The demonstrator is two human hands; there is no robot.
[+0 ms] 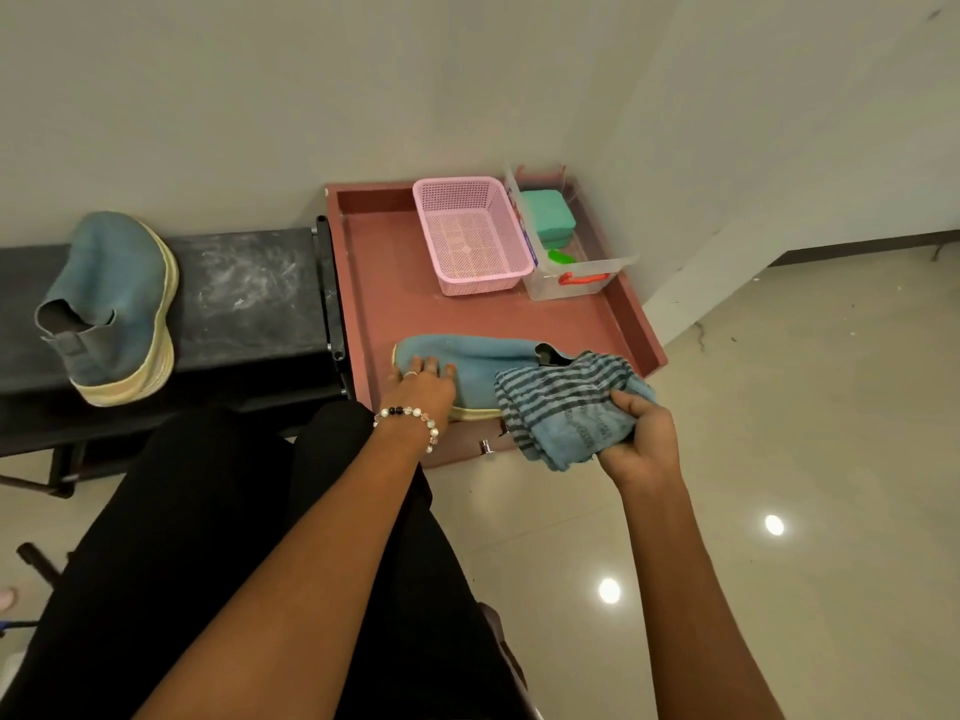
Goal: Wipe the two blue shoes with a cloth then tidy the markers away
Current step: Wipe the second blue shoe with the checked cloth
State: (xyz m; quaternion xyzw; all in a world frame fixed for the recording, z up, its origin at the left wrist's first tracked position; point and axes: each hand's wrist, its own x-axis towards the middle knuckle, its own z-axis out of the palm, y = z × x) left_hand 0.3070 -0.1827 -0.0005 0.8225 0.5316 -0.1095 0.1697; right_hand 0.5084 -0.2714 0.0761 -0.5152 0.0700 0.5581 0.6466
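**Shoe wiping, mid-job**

On the reddish tray [597,314], one blue shoe [478,363] lay sideways. Left hand [423,384] pressed its toe, fingers spread flat. Right hand [641,439] had fingers curled round the striped cloth [563,402] over the heel. Other shoe [117,304] sat on the dark counter [249,298].

One blue shoe [478,363] lies sideways under striped cloth [566,407]; other shoe [117,304] upright.
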